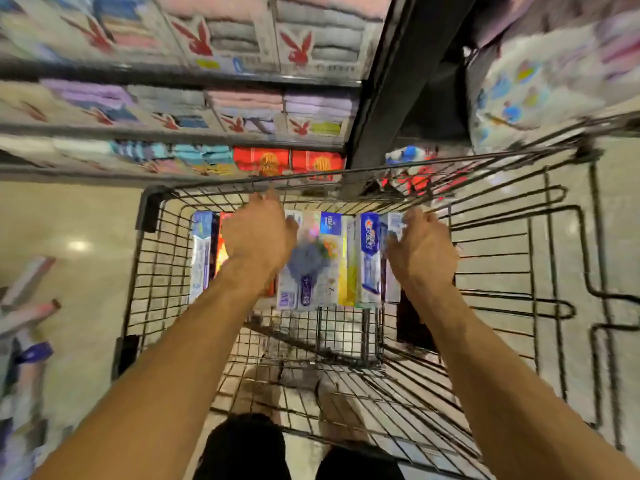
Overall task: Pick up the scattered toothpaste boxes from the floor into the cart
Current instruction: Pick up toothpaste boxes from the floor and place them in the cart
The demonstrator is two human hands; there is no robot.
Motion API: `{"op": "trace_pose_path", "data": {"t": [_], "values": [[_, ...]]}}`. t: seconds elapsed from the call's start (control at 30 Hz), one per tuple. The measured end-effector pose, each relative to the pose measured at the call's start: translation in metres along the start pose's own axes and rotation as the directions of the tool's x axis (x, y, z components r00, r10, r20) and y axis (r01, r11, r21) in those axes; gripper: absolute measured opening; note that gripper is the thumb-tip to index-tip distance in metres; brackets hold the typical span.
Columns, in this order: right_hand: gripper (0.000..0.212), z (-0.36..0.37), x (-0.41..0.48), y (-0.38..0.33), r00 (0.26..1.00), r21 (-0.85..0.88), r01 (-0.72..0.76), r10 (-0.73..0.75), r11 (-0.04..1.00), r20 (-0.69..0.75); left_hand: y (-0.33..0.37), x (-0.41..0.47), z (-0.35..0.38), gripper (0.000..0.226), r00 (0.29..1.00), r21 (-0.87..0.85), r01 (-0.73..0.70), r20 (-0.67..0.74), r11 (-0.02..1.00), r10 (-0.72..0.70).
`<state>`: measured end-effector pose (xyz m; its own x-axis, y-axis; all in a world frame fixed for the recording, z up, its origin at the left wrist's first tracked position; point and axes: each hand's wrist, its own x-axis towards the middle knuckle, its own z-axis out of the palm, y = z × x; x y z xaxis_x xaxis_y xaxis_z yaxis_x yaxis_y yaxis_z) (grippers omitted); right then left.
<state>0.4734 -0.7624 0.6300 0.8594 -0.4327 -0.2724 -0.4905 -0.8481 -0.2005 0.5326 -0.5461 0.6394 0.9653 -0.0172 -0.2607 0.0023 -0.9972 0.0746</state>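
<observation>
Cart [152,209], wire: toothpaste boxes [367,258] in a row along its far edge. Left hand [258,233] over the row's left part; finger state cannot be told. Right hand [422,247] at the row's right end, fingers [414,216] bent, grip unclear. Further boxes [31,282] blurred on the floor [86,220], left of the cart.

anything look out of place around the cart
Yes: a few boxes lie askew on the floor left of the cart, too blurred to read. The toothpaste boxes inside the cart sit in a tidy row.

Hands [258,233] [424,251] over toothpaste boxes [329,258] in wire cart [149,209], stocked shelves [173,76] behind
</observation>
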Motion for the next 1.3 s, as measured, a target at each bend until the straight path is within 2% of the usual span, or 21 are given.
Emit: {"op": "trace_pose_path", "data": {"t": [0.2,0.33,0.43,0.53,0.73,0.87,0.93,1.0,1.1,1.17,1.3], "values": [[0.032,-0.136,-0.030,-0.040,0.972,-0.001,0.209,-0.208,0.978,-0.113,-0.006,-0.054,-0.135,0.034,0.990,0.041,-0.033,-0.139,0.999,0.039],[0.040,-0.209,-0.053,-0.083,0.928,-0.065,0.351,-0.356,0.934,-0.108,-0.030,-0.096,-0.205,0.038,0.984,0.025,0.038,-0.175,0.999,-0.033],[0.046,-0.244,-0.074,-0.125,0.868,-0.095,0.481,-0.489,0.872,-0.092,-0.066,-0.130,-0.243,0.042,0.968,0.021,0.138,-0.216,0.990,-0.130],[0.053,-0.258,-0.101,-0.182,0.765,-0.127,0.632,-0.642,0.765,-0.056,-0.117,-0.168,-0.274,0.043,0.933,0.004,0.249,-0.269,0.969,-0.239],[0.042,-0.242,-0.196,-0.294,0.544,-0.205,0.818,-0.839,0.537,-0.024,-0.234,-0.263,-0.290,0.041,0.820,-0.115,0.498,-0.258,0.859,-0.510],[0.049,-0.207,-0.283,-0.361,0.375,-0.129,0.923,-0.921,0.361,0.107,-0.318,-0.347,-0.274,0.040,0.690,-0.188,0.664,-0.216,0.723,-0.690],[0.044,-0.194,-0.315,-0.384,0.327,-0.121,0.942,-0.935,0.312,0.138,-0.348,-0.379,-0.268,0.037,0.643,-0.224,0.697,-0.223,0.681,-0.732],[0.045,-0.172,-0.359,-0.413,0.248,-0.104,0.967,-0.959,0.235,0.139,-0.385,-0.421,-0.261,0.037,0.594,-0.258,0.736,-0.199,0.626,-0.780],[0.047,-0.140,-0.430,-0.451,0.149,-0.094,0.986,-0.976,0.135,0.161,-0.441,-0.481,-0.248,0.041,0.520,-0.241,0.795,-0.199,0.556,-0.830],[0.045,-0.120,-0.472,-0.475,0.115,-0.090,0.991,-0.975,0.100,0.188,-0.476,-0.516,-0.238,0.041,0.476,-0.254,0.821,-0.189,0.511,-0.859],[0.045,-0.082,-0.540,-0.512,0.045,-0.051,0.998,-0.976,0.035,0.211,-0.536,-0.575,-0.213,0.036,0.432,-0.273,0.844,-0.163,0.461,-0.887]]}}
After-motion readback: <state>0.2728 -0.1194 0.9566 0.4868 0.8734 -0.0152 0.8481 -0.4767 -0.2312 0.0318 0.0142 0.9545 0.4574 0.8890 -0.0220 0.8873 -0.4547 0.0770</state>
